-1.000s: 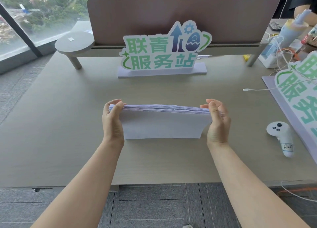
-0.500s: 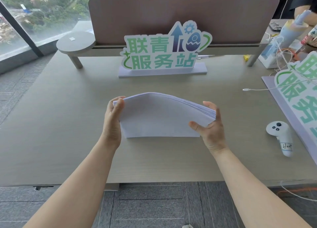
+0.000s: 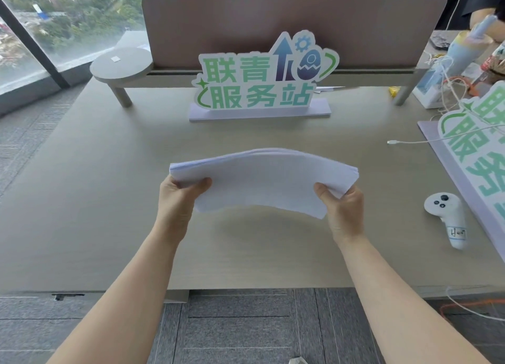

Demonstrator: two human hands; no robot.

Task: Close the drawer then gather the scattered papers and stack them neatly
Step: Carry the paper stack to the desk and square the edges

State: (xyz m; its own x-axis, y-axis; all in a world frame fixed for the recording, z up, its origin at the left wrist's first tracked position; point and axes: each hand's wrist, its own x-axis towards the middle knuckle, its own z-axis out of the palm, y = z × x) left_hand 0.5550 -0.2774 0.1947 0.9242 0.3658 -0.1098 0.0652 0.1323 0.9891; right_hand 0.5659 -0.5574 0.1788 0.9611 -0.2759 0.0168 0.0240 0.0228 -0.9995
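Note:
A thick stack of white papers hangs above the middle of the beige desk, bowed upward in the centre. My left hand grips its near left corner, thumb on top and fingers underneath. My right hand grips the near right corner the same way. The stack lies roughly flat and casts a shadow on the desk below it. No drawer shows in this view.
A green-lettered sign stands behind the papers, in front of a divider panel. A white controller lies at the right, beside a second sign and a white cable. A round shelf sits at back left.
The stack stood on its long edge on the desk between both hands. It has tipped toward flat and risen off the desk, and both hands have shifted to its near corners.

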